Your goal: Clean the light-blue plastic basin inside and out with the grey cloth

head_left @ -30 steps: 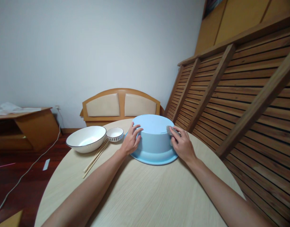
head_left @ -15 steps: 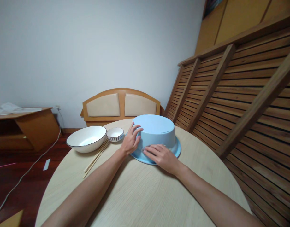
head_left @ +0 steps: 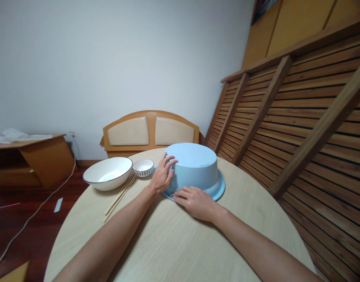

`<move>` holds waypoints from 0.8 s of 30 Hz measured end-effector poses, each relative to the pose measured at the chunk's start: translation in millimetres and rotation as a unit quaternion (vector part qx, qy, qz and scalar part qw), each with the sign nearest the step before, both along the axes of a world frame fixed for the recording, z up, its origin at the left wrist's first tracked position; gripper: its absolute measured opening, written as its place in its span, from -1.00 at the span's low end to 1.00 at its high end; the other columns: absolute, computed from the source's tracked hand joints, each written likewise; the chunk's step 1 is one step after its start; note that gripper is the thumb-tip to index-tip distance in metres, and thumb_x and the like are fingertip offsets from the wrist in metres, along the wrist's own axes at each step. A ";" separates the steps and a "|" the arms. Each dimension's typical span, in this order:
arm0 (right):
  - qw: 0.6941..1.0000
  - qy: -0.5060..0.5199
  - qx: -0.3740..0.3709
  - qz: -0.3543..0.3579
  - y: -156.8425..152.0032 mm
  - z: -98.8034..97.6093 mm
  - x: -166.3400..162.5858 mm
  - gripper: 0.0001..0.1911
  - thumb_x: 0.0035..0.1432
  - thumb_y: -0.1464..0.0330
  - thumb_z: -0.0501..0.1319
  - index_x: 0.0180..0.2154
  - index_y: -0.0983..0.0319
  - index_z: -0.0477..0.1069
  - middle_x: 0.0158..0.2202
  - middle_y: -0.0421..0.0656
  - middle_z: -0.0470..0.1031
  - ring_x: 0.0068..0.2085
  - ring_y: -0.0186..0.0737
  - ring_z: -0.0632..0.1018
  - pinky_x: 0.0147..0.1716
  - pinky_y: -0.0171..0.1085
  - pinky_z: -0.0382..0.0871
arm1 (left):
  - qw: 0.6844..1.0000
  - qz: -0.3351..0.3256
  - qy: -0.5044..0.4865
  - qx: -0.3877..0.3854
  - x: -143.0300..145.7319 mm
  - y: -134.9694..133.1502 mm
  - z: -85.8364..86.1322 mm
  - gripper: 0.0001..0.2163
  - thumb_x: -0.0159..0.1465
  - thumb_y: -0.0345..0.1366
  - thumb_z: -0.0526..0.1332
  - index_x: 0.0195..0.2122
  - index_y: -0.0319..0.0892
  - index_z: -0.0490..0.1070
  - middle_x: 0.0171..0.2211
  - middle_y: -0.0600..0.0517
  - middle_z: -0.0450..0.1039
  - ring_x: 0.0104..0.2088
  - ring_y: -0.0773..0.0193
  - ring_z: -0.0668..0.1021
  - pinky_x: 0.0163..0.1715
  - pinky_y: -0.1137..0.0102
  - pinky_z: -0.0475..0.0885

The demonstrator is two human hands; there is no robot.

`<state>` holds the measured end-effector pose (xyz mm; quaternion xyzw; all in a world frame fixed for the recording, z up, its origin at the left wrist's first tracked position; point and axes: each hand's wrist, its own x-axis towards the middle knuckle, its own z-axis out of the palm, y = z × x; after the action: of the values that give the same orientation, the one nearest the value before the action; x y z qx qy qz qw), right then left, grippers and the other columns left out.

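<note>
A light blue plastic basin [head_left: 194, 172] sits upside down on the round wooden table, its wide rim against the tabletop. My left hand [head_left: 162, 174] lies against the basin's left side with fingers spread, the upper ones reaching its raised base. Low at the near rim, my right hand [head_left: 196, 202] has its fingers bent and close together. A small greyish patch shows at those fingertips, too small to name. To the left of the basin are a small patterned bowl [head_left: 143, 167], a large white bowl [head_left: 107, 174] with a dark rim, and several wooden chopsticks [head_left: 120, 198].
The round table [head_left: 174, 246] has a pale wood-grain top. Behind it stands a padded wooden headboard [head_left: 150, 131]. A slatted wooden frame [head_left: 285, 117] leans along the right. At the left, a low cabinet [head_left: 47, 164] and a white cable [head_left: 35, 213] are on the dark floor.
My right hand has slid a little down and to the left along the basin's near side, onto the rim. The left hand and the basin have stayed in place.
</note>
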<state>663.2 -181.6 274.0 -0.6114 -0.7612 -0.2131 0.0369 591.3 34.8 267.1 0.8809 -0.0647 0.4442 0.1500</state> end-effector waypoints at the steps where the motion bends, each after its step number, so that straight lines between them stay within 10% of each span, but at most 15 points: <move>1: 1.000 0.013 -0.015 0.003 -3.4 3.8 2.8 -0.75 0.41 0.44 0.16 0.04 0.20 0.51 0.05 -0.09 0.58 -0.02 -0.15 0.54 -0.14 -0.21 0.43 | 1.000 0.000 -0.001 0.001 -0.1 -0.1 0.1 -0.66 0.47 -0.27 -0.04 0.23 -0.09 0.26 0.30 -0.11 0.22 0.47 -0.01 0.03 0.42 -0.10 0.09; 9: 0.991 0.095 -0.089 -0.034 -31.8 29.6 19.2 -0.68 0.14 0.54 0.23 -0.16 0.09 0.61 -0.06 -0.21 0.63 -0.05 -0.17 0.55 -0.29 -0.30 0.37 | 1.000 -0.001 -0.003 0.006 0.0 -0.6 1.1 -0.66 0.47 -0.27 -0.03 0.23 -0.09 0.27 0.29 -0.11 0.24 0.46 -0.04 0.04 0.41 -0.10 0.10; 24: 0.998 0.000 0.029 -0.063 -5.1 4.4 -1.3 -0.72 0.38 0.50 0.15 0.07 0.22 0.47 0.02 -0.05 0.57 -0.04 -0.12 0.51 -0.17 -0.21 0.46 | 1.000 0.002 0.004 -0.003 -0.8 -2.0 1.9 -0.66 0.46 -0.27 -0.04 0.22 -0.10 0.26 0.29 -0.12 0.22 0.47 -0.03 0.03 0.41 -0.11 0.09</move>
<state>661.9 -186.7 278.4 -0.6570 -0.7146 -0.2366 0.0408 590.5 32.9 269.0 0.8823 -0.0610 0.4411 0.1525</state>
